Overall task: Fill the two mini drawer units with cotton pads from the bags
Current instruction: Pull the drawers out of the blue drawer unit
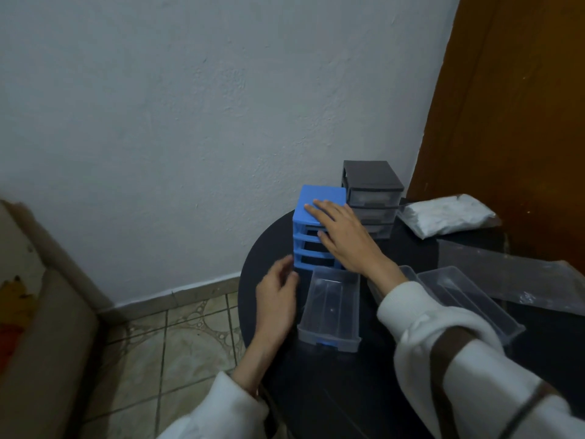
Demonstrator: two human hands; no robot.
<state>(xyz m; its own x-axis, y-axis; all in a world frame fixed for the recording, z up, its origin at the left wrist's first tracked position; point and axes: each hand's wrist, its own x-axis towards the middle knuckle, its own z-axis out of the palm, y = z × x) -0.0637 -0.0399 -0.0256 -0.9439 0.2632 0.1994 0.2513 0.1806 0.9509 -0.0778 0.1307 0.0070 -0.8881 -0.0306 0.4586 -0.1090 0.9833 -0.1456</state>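
Observation:
A blue mini drawer unit (311, 229) stands on the round black table (332, 381), its slots without drawers. My right hand (345, 237) lies flat on its top with straight fingers. My left hand (277, 299) hovers by the unit's lower left corner, fingers loosely curled, holding nothing. A clear empty drawer (330, 307) lies in front of the unit. Two more clear drawers (468, 299) lie to the right, partly under my right sleeve. Behind stands a grey drawer unit (372, 198) with its drawers in. A bag of cotton pads (443, 213) lies at the back right.
An empty-looking clear plastic bag (512, 277) lies flat on the table's right side. A white wall is close behind the units and a wooden door (522, 122) stands to the right. Tiled floor (177, 337) and a beige piece of furniture (41, 327) are to the left.

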